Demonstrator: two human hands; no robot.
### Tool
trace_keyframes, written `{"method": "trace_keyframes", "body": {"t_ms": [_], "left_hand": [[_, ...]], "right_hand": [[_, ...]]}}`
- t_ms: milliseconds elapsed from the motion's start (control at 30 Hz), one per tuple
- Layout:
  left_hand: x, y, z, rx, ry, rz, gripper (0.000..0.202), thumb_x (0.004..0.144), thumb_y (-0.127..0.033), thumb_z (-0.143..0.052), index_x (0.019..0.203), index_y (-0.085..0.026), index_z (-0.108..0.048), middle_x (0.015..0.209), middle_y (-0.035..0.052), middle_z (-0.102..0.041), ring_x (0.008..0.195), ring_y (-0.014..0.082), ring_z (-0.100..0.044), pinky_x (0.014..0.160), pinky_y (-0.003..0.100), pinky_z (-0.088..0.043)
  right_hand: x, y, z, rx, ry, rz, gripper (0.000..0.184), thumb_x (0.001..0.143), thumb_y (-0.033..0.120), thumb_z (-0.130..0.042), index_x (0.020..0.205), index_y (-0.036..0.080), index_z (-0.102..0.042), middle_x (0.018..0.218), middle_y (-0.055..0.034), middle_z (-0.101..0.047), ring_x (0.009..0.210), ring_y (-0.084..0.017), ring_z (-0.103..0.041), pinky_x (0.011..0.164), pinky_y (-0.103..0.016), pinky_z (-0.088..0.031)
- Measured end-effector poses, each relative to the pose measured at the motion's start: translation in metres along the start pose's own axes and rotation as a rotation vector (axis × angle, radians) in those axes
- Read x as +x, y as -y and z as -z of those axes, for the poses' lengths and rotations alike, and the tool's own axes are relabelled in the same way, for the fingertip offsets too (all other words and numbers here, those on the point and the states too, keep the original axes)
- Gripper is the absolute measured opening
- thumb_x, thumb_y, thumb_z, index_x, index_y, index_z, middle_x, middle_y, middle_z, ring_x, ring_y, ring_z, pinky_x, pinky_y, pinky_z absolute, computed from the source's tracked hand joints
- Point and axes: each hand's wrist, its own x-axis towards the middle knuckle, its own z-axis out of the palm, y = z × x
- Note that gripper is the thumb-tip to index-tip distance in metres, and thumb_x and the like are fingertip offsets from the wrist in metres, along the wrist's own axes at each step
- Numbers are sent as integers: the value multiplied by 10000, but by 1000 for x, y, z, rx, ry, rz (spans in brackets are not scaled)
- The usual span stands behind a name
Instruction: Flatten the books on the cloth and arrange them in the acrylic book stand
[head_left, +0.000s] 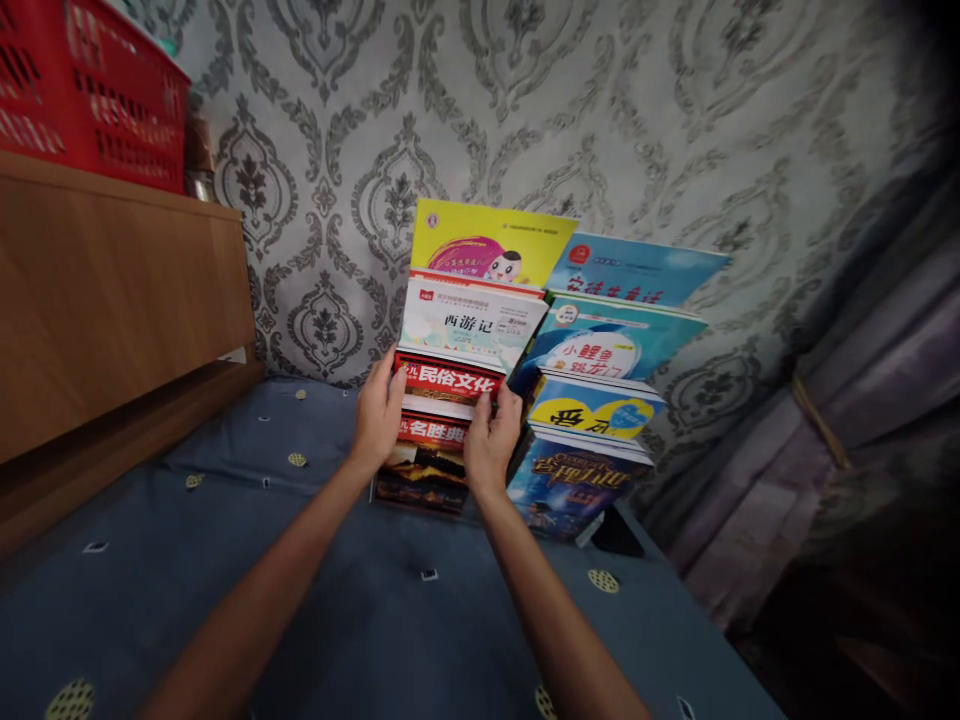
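Both my hands grip a red-covered book [450, 381] by its two side edges, within the left row of upright books. My left hand [379, 412] is at its left edge, and my right hand [493, 440] at its right edge with the thumb on the cover. In front stands another red book with a dark landscape cover [426, 468], partly covered by my right hand. Behind are a white book [469, 320] and a taller yellow book [487, 240]. The right row holds a dark blue book [574, 480], a yellow-and-blue book [596, 408], a teal book [611, 345] and a light blue book [645, 268].
The books stand on a dark blue patterned sheet [315, 570], against a wall with grey damask wallpaper [405, 180]. A wooden cabinet [120, 300] at left bears a red plastic basket [135, 110]. A black object [619, 535] lies beside the right row. A curtain [780, 480] hangs at right.
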Motion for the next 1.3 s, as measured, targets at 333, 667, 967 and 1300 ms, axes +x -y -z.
{"method": "trace_keyframes", "body": {"t_ms": [333, 667, 967, 1300], "left_hand": [[22, 3, 3, -24, -80, 59, 324, 954, -347, -551, 1124, -160, -753, 962, 74, -725, 916, 196, -661, 815, 301, -535], [2, 0, 32, 109, 40, -58, 465, 1057, -380, -326, 1331, -124, -601, 1230, 156, -688, 1168, 242, -637, 1023, 408, -495], [-47, -3, 40, 592, 319, -503, 469, 1043, -268, -380, 1494, -151, -431, 1481, 165, -541, 1424, 281, -456, 1216, 529, -293], [-40, 0, 38, 531, 342, -457, 425, 1040, -225, -339, 1419, -134, -510, 1426, 163, -580, 1390, 262, -485, 1193, 498, -368]], "right_hand": [[1, -2, -2, 50, -37, -38, 396, 972, 336, -409, 1266, 191, -631, 1052, -95, -605, 1017, -238, -598, 979, -445, -467], [3, -7, 4, 59, 18, -33, 443, 965, 381, -409, 1279, 169, -640, 1051, -108, -626, 1030, -249, -601, 993, -466, -462], [-23, 2, 21, 27, 72, -26, 562, 1024, 453, -328, 1495, 163, -428, 1470, -197, -524, 1369, -270, -484, 1136, -520, -374], [-53, 11, 41, -301, 241, 295, 498, 1011, 194, -315, 1494, 160, -433, 1545, -176, -466, 1462, -249, -375, 1169, -514, -329]]}}
